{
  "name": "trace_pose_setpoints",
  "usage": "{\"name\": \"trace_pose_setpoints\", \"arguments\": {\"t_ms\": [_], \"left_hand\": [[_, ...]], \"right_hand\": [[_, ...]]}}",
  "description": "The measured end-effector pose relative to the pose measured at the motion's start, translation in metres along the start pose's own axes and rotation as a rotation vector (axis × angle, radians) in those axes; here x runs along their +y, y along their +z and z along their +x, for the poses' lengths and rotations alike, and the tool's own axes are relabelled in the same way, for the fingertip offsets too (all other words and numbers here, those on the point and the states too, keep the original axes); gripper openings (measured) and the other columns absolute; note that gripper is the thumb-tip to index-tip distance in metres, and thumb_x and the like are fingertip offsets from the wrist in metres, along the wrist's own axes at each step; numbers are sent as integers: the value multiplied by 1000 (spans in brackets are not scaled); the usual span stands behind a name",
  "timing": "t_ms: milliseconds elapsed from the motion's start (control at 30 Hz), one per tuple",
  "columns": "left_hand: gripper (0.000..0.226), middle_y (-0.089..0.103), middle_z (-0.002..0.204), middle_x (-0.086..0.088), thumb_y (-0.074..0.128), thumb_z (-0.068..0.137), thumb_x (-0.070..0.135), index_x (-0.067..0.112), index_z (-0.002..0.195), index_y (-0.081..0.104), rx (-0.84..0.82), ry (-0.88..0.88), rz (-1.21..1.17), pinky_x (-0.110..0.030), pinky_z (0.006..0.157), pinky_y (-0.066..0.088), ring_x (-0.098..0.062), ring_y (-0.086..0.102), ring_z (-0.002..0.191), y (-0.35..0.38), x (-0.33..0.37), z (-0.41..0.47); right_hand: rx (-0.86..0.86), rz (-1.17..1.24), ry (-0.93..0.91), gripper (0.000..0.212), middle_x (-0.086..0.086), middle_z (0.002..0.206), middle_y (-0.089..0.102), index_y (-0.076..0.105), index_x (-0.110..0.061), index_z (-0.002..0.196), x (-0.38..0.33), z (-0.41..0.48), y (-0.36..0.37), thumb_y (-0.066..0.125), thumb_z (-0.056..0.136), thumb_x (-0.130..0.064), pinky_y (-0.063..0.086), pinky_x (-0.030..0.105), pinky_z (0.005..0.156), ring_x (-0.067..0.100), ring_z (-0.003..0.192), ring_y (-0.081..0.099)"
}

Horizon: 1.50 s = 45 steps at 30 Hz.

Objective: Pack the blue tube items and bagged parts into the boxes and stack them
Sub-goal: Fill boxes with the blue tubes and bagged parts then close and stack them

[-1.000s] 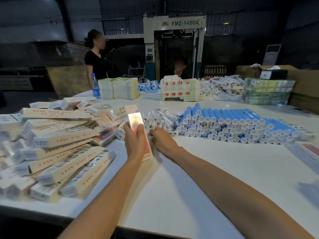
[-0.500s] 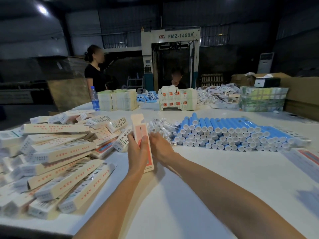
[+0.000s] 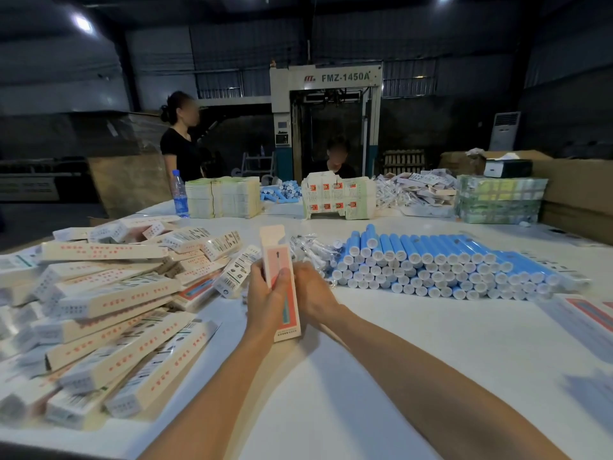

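Left hand grips 1 open-flapped box; right hand sits behind it, grasp unseen. Left of the box, closed boxes lie heaped; right, many blue tubes await packing.

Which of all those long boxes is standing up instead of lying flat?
The orange-fronted box gripped by the left hand, flap up; the piled boxes on the left all lie flat.
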<state>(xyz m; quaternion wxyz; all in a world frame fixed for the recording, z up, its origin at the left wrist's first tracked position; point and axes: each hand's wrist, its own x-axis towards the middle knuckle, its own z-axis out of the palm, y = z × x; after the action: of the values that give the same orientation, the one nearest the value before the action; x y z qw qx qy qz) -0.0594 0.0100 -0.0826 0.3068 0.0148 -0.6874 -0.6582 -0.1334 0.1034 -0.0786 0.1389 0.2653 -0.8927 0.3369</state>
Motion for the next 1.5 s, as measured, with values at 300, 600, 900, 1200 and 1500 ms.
{"name": "trace_pose_setpoints", "arguments": {"t_ms": [300,600,900,1200,1500], "left_hand": [[57,79,116,-3,81,84,50,30,132,58,-258,-135,-121,-53,98,61,-25,79,103,16,8,-20],[60,80,119,-11,86,88,41,19,137,59,-459,-150,-264,-59,104,57,-37,77,109,38,9,-43],[62,79,121,-11,89,87,36,12,135,58,-458,-124,-270,-61,105,56,-38,77,111,40,12,-49],[55,78,123,-11,86,88,29,14,133,58,-430,-104,-279,-51,96,63,-35,78,108,39,17,-50],[44,81,106,3,84,91,35,31,125,57,-375,1,-146,-21,78,57,-11,78,97,39,21,-49]], "right_hand": [[348,489,238,49,7,85,70,44,-25,128,33,-30,-80,71,93,-3,58,28,64,16,73,70],[574,607,-85,36,5,98,69,62,-19,122,-8,-71,-195,70,92,-1,58,21,74,12,83,74],[313,313,-196,40,10,97,65,56,-18,125,-39,-57,-174,71,92,0,64,37,77,18,83,72],[134,21,-220,21,-9,108,65,71,-19,114,-24,-56,-166,73,93,-17,39,10,84,-2,99,55],[365,389,-95,29,-7,129,61,59,-27,134,14,-103,-138,60,106,-22,46,23,91,7,116,60]]}}
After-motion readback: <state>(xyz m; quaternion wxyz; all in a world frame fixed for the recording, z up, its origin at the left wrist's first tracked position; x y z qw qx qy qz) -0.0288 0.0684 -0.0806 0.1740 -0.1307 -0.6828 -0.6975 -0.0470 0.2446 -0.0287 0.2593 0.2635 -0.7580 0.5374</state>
